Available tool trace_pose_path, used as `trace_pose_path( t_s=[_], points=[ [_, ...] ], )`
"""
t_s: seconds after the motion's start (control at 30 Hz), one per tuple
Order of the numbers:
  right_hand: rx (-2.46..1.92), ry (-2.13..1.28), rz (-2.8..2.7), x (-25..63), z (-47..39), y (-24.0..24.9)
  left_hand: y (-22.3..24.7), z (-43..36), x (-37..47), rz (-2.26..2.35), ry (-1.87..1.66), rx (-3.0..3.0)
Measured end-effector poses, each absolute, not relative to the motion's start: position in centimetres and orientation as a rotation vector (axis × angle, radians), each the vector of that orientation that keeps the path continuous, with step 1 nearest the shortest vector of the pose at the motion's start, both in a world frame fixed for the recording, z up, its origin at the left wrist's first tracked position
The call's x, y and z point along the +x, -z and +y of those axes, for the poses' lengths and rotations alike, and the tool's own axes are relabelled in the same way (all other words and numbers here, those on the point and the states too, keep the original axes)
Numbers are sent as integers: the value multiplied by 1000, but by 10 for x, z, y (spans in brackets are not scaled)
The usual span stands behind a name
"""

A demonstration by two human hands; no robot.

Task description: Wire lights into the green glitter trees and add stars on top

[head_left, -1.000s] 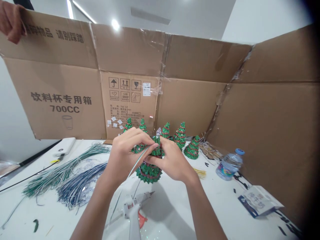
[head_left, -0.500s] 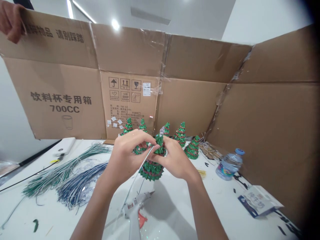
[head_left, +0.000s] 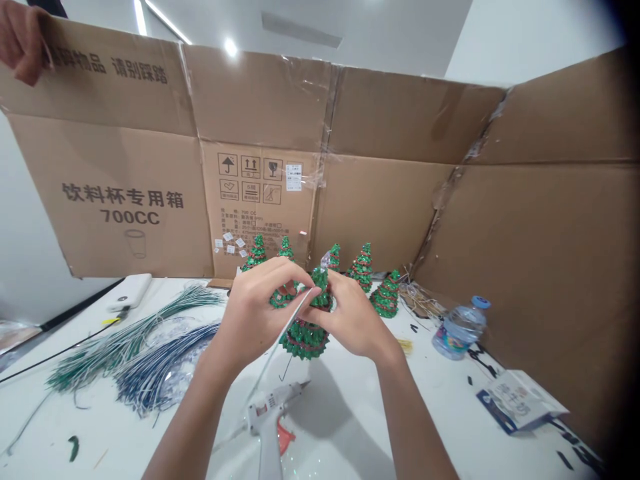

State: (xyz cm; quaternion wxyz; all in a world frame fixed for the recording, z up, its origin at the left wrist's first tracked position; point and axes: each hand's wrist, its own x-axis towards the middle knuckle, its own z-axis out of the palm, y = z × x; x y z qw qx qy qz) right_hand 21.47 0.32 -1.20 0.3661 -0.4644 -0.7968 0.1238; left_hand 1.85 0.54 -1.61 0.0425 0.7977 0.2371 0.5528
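Observation:
My left hand (head_left: 260, 300) pinches the end of a thin pale cord (head_left: 278, 341) between thumb and fingertips. The cord trails down toward the tabletop. From the other side, my right hand (head_left: 353, 313) grips a small green Christmas tree (head_left: 305, 339) with red garland and a clear, shiny topper (head_left: 325, 260). Both sets of fingertips meet at the tree's upper part and hide some of it. Below the tree, a white hot glue gun (head_left: 273, 410) with a red trigger lies on the table, near a short dark wire (head_left: 286, 368).
Several finished-looking trees (head_left: 385, 297) stand behind my hands. Green cords (head_left: 125, 340) and blue cords (head_left: 155, 367) lie in bundles at left. A water bottle (head_left: 460, 327) and a milk carton (head_left: 520, 403) are at right. Cardboard walls (head_left: 380, 213) enclose the back; another person's hand (head_left: 20, 40) holds their top left.
Both hands keep nearly the same hold. The tree has shifted very slightly, and the cord's end stays at its upper part.

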Motion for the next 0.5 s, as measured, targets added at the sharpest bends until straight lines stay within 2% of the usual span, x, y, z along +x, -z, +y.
trace_pose_path(
  t_s=[0.33, 0.5],
  points=[
    [-1190, -307, -2049, 215, 4, 12, 14, 2, 19, 645, -1764, 2453],
    [-1196, -314, -2073, 214, 4, 12, 16, 5, 19, 701, -1688, 2449]
  ],
)
